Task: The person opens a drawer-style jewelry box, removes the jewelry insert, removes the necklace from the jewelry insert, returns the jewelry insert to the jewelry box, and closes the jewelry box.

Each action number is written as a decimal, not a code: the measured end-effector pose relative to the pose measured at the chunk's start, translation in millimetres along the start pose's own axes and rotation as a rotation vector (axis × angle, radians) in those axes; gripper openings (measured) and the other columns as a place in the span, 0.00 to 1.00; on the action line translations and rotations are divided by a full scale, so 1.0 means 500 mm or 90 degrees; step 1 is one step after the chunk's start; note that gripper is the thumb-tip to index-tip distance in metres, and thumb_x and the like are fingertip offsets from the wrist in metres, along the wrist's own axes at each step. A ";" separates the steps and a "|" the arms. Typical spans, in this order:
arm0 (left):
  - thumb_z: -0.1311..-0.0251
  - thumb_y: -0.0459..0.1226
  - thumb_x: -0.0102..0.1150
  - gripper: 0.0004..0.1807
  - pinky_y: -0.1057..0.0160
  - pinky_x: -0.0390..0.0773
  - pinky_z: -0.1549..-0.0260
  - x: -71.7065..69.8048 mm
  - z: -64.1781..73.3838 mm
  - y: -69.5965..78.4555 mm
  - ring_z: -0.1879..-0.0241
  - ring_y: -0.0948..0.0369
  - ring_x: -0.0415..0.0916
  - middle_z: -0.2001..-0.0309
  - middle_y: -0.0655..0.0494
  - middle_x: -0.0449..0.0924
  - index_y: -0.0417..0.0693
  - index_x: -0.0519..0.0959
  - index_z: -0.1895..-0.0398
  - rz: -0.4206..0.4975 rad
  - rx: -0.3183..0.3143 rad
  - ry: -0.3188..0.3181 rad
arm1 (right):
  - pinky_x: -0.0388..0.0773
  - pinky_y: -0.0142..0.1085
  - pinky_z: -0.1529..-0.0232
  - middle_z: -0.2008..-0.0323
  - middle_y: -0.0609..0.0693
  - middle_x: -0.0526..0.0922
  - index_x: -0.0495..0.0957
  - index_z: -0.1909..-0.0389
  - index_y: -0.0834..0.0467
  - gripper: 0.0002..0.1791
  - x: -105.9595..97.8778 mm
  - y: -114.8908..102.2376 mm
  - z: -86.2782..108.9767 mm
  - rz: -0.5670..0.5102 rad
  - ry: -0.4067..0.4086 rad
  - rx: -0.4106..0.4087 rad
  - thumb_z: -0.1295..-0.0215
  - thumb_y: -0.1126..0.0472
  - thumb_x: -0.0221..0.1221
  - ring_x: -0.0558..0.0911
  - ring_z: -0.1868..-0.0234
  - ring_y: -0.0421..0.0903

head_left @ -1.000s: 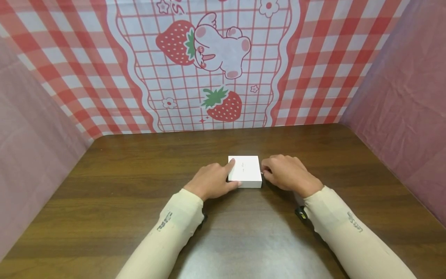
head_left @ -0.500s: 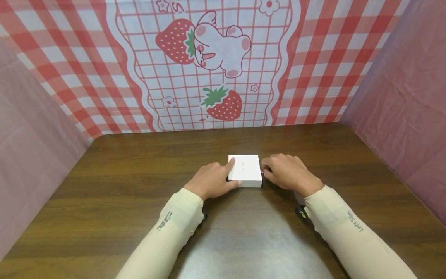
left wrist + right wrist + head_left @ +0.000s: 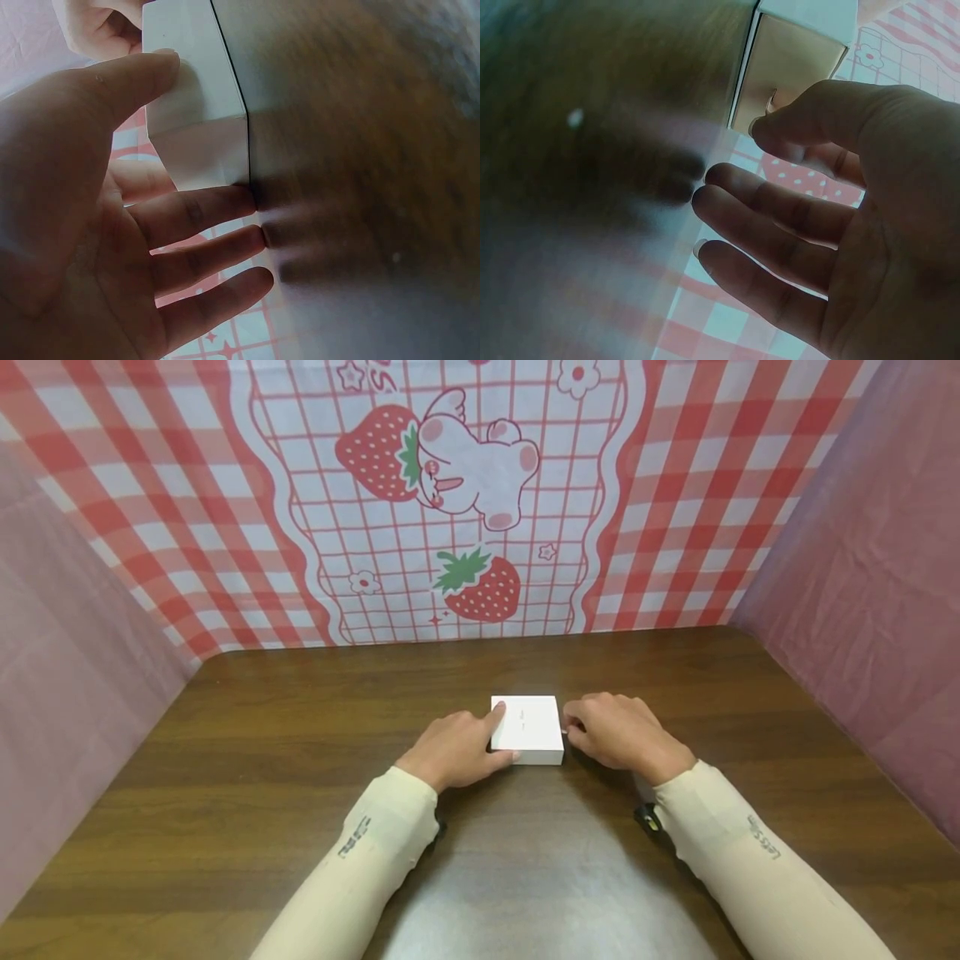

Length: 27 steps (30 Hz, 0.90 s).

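Note:
A small white box (image 3: 536, 727) with faint print on top lies flat on the table. My left hand (image 3: 453, 747) grips its left end, the thumb along the near side and other fingers around the far left. In the right wrist view, the box's right end shows a tan inner drawer front (image 3: 791, 56) inside a white sleeve. From that front sticks out a small pull tab (image 3: 771, 100). Thumb and index finger of my right hand (image 3: 622, 731) pinch the tab, while the remaining fingers are loosely bent near the tabletop. The index fingertip is partly hidden behind the thumb.
The brown wooden table (image 3: 300, 710) stretches to both sides. A red-and-white checked cloth (image 3: 682, 502) with strawberries hangs along its back edge. Pink cloths (image 3: 862, 543) close off the left and right sides.

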<state>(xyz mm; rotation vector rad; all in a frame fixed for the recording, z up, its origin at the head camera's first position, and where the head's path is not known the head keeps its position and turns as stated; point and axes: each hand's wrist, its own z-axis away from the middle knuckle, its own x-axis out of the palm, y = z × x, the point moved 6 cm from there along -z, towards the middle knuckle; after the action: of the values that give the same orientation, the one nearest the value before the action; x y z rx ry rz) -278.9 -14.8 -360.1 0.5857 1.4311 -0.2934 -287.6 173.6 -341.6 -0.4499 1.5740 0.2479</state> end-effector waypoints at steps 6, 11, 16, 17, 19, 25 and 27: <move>0.31 0.60 0.53 0.43 0.54 0.77 0.51 -0.001 0.002 0.000 0.59 0.60 0.77 0.45 0.45 0.81 0.48 0.57 0.21 0.004 -0.002 0.001 | 0.68 0.42 0.76 0.76 0.44 0.75 0.77 0.74 0.48 0.08 0.000 0.000 0.000 -0.001 0.002 0.003 0.35 0.59 0.62 0.72 0.74 0.45; 0.32 0.60 0.53 0.43 0.54 0.77 0.51 0.000 0.001 -0.001 0.57 0.59 0.79 0.46 0.45 0.82 0.48 0.57 0.21 0.005 0.005 0.007 | 0.68 0.42 0.77 0.77 0.44 0.74 0.76 0.74 0.47 0.08 -0.001 0.000 0.003 0.001 0.003 0.007 0.35 0.59 0.61 0.72 0.74 0.45; 0.32 0.60 0.53 0.43 0.54 0.77 0.52 0.000 0.001 0.000 0.58 0.59 0.78 0.47 0.45 0.82 0.48 0.57 0.21 0.004 0.005 0.008 | 0.67 0.41 0.78 0.77 0.44 0.73 0.75 0.75 0.48 0.09 -0.001 0.000 0.004 0.003 0.002 0.008 0.35 0.60 0.61 0.72 0.75 0.45; 0.32 0.60 0.53 0.43 0.54 0.77 0.52 0.000 0.001 0.000 0.58 0.59 0.78 0.46 0.45 0.82 0.48 0.57 0.21 0.005 0.003 0.007 | 0.66 0.41 0.78 0.77 0.44 0.73 0.75 0.75 0.48 0.09 -0.001 0.000 0.004 0.003 0.002 0.008 0.36 0.60 0.61 0.72 0.75 0.45; 0.32 0.60 0.53 0.43 0.54 0.77 0.51 -0.001 0.002 0.000 0.58 0.59 0.78 0.46 0.45 0.82 0.48 0.57 0.21 0.003 0.000 0.006 | 0.66 0.41 0.78 0.78 0.44 0.73 0.75 0.75 0.47 0.09 -0.001 0.000 0.003 0.003 0.003 0.007 0.36 0.60 0.61 0.72 0.76 0.45; 0.31 0.60 0.53 0.43 0.54 0.78 0.52 -0.001 0.003 0.001 0.58 0.60 0.78 0.46 0.45 0.82 0.48 0.57 0.21 0.002 -0.001 0.004 | 0.67 0.42 0.78 0.77 0.44 0.74 0.75 0.76 0.47 0.10 -0.005 -0.003 0.003 0.006 0.011 0.003 0.36 0.60 0.61 0.72 0.75 0.45; 0.31 0.60 0.53 0.43 0.54 0.78 0.52 -0.001 0.002 0.001 0.58 0.60 0.78 0.46 0.45 0.82 0.47 0.57 0.21 0.002 0.002 0.006 | 0.67 0.42 0.78 0.77 0.44 0.74 0.75 0.76 0.46 0.09 -0.006 -0.003 0.004 0.008 0.014 0.004 0.37 0.60 0.61 0.72 0.75 0.45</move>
<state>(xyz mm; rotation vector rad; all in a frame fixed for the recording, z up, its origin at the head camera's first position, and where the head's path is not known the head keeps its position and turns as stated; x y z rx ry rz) -277.7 -14.9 -359.4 0.5916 1.4388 -0.2912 -285.1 173.6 -338.7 -0.4391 1.5994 0.2481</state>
